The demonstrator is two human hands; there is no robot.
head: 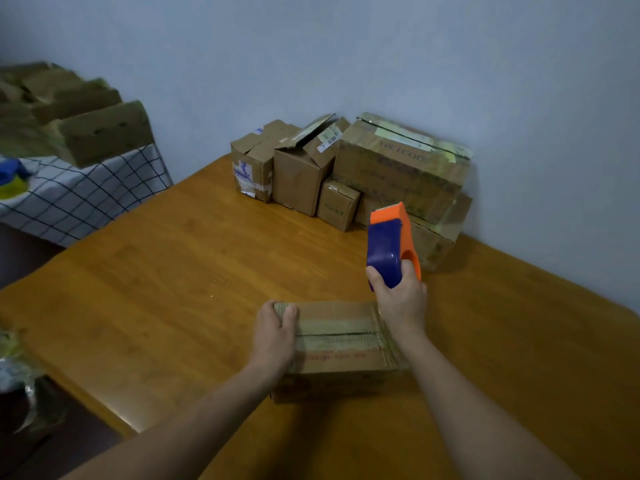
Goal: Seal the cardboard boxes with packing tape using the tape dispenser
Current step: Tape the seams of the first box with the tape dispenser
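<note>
The small box (343, 344) sits on the wood table (173, 271) at 6 o'clock, right by you. Your L hand (275, 336) lies on its 9 o'clock end, fingers curled over the far corner, holding it down. Your R hand (398, 296) is wrapped tight round the handle of the tape dispenser (389, 244). The dispenser is up in the air past the box's 2 o'clock corner, orange tip pointing up, not touching the box.

A dark slit (339, 335) runs across the top from 9 to 3. That's the seam, & it looks open. Shiny old tape shows near the 3 o'clock end. Can't tell if any new tape is on the slit.

To do this bit well, I think:
- Tip the dispenser down so the tape end meets the box side at 3 o'clock, a bit below the top edge. Press so it sticks.
- Pull flat & slow along the slit toward 9. Keep the tape in the middle, half on each flap.
- Push down w/ L hand so the box can't slide, but lift it off the slit before the dispenser gets there.
- Go over the 9 o'clock edge, then twist to cut.

The box pile (363, 174) at 12–1 o'clock is well apart, so prob. no bump risk.
</note>
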